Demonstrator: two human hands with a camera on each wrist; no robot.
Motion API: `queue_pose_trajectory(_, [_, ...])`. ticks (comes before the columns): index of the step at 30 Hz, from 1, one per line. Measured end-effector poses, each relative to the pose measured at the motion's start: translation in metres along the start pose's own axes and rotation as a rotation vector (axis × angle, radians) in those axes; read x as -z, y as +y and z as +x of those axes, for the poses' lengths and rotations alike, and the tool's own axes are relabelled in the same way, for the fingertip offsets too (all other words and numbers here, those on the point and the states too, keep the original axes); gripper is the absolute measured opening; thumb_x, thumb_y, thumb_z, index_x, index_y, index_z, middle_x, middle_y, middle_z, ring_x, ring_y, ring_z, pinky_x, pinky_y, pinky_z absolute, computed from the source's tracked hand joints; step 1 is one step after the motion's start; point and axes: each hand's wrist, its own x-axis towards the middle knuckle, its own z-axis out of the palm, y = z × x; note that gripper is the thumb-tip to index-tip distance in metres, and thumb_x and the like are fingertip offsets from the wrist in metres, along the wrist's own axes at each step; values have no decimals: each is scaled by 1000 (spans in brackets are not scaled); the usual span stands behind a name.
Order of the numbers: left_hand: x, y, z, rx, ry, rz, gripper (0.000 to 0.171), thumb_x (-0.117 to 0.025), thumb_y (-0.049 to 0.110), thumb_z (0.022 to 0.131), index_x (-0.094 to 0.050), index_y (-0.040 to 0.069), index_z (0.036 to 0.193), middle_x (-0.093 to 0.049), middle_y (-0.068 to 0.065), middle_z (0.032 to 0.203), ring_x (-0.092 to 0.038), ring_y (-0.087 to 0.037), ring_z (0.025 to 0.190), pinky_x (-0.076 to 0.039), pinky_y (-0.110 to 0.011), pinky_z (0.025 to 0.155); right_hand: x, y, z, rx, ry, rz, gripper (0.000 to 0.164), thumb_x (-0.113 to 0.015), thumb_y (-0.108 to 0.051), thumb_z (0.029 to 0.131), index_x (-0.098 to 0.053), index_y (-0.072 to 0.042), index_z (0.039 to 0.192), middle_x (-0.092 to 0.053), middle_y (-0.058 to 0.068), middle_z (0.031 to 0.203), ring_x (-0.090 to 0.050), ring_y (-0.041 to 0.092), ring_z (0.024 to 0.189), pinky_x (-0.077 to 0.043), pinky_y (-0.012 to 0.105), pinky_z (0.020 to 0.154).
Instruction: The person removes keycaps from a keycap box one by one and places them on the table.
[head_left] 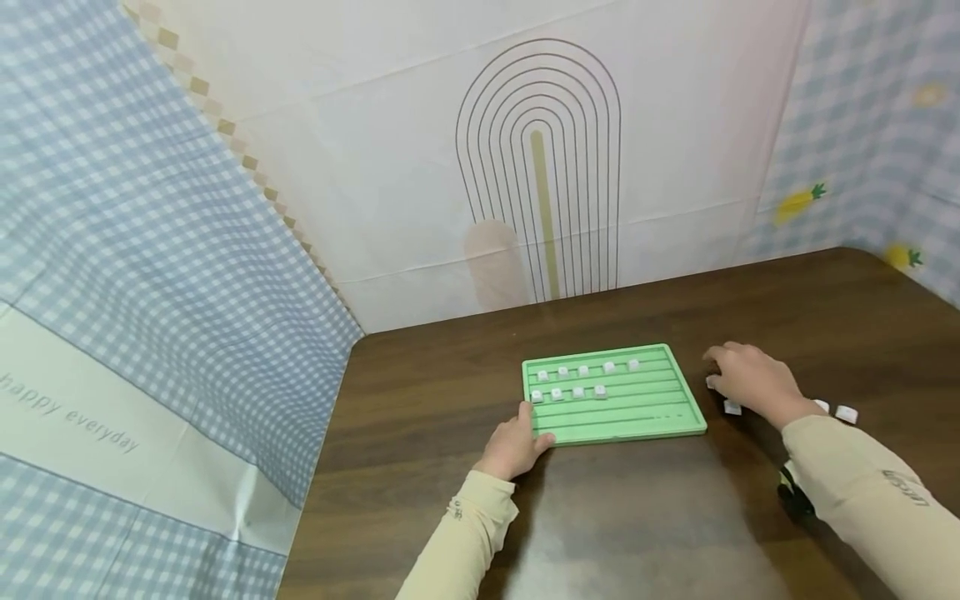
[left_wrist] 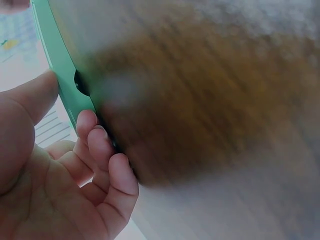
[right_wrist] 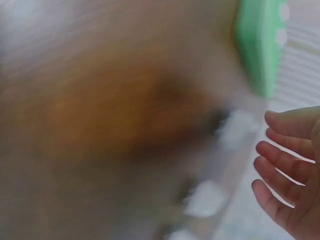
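Observation:
A shallow green tray (head_left: 637, 421) with raised ridges lies on the table in the head view. White keycaps stand on it in two rows, the back row (head_left: 583, 371) and the row (head_left: 577, 392) in front of it. My left hand (head_left: 512, 446) grips the tray's near left corner, thumb and fingertips at its edge (left_wrist: 60, 55). Right of the tray, my right hand (head_left: 753, 379) hovers with loosely bent fingers over a keycap (head_left: 710, 382) partly hidden by it. In the right wrist view, thumb and fingers (right_wrist: 282, 160) are spread apart with nothing between them.
More loose keycaps lie around the right hand, one (head_left: 732, 407) just below it and another (head_left: 847, 414) past the wrist. The brown wooden table (head_left: 420, 383) ends at a white cloth backdrop (head_left: 390, 208). Checked blue cloth (head_left: 195, 250) hangs at the left.

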Motion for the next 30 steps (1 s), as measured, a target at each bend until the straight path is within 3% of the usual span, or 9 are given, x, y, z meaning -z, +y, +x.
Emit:
queue_pose_trajectory(5, [2, 1, -1, -10, 17, 23, 56, -53, 34, 92, -32, 0, 130, -66, -21, 100, -63, -33, 82, -52, -43, 71, 2, -43, 16, 97, 58, 17, 31, -62, -11, 83, -61, -1, 112, -63, 24, 110, -58, 37, 94, -52, 51, 64])
queue_pose_trajectory(10, [3, 5, -3, 1, -10, 0, 58, -52, 35, 92, -30, 0, 133, -65, -21, 103, -63, -33, 83, -52, -43, 71, -20, -85, 32, 170, 19, 39, 26, -64, -14, 82, -65, -5, 106, -69, 16, 105, -63, 30, 91, -53, 48, 68])
queue_pose_trajectory(14, [1, 6, -1, 10, -20, 4, 58, -52, 36, 92, -30, 1, 134, -65, -20, 105, -63, -33, 85, -52, -43, 73, -38, -103, 36, 169, -19, 14, 25, -64, -18, 82, -65, -4, 103, -68, 14, 101, -61, 30, 89, -53, 46, 67])
queue_pose_trajectory(23, [-1, 5, 2, 43, -16, 4, 59, -52, 38, 92, -30, 2, 134, -65, -21, 109, -62, -34, 90, -52, -44, 75, -50, -108, 40, 200, 70, -36, 12, -66, -14, 81, -66, -7, 90, -66, 8, 87, -60, 25, 79, -53, 40, 58])
queue_pose_trajectory(27, [-1, 7, 1, 15, -19, 2, 59, -52, 36, 92, -30, 1, 133, -65, -21, 107, -62, -34, 89, -52, -44, 75, -34, -93, 28, 194, 110, -2, 13, -64, -14, 83, -65, -6, 92, -67, 12, 92, -60, 29, 86, -53, 45, 61])
queue_pose_trajectory(30, [0, 6, 1, -4, -17, 4, 59, -52, 35, 92, -30, 0, 133, -66, -21, 104, -63, -33, 86, -52, -43, 73, -10, -66, 13, 142, 133, 16, 19, -62, -15, 84, -63, -4, 98, -66, 18, 99, -58, 34, 92, -52, 52, 64])
